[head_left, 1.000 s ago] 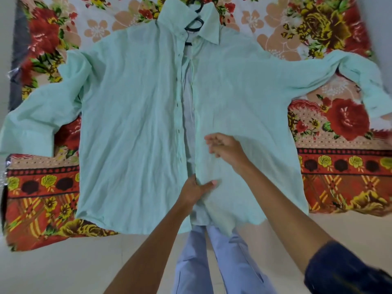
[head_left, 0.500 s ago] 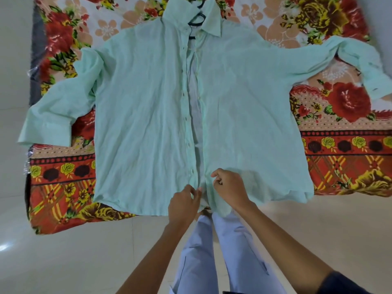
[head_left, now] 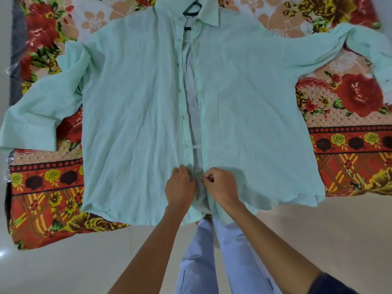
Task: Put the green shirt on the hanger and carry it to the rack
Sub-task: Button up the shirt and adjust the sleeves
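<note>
Your left hand (head_left: pixel 180 187) and right hand (head_left: pixel 220 187) pinching placket edges near hem of green shirt (head_left: pixel 131 115). Shirt lying flat on floral bedsheet (head_left: pixel 42 187), long axis running away from you toward hanger (head_left: pixel 191 12) inside collar; both hands equally near.
</note>
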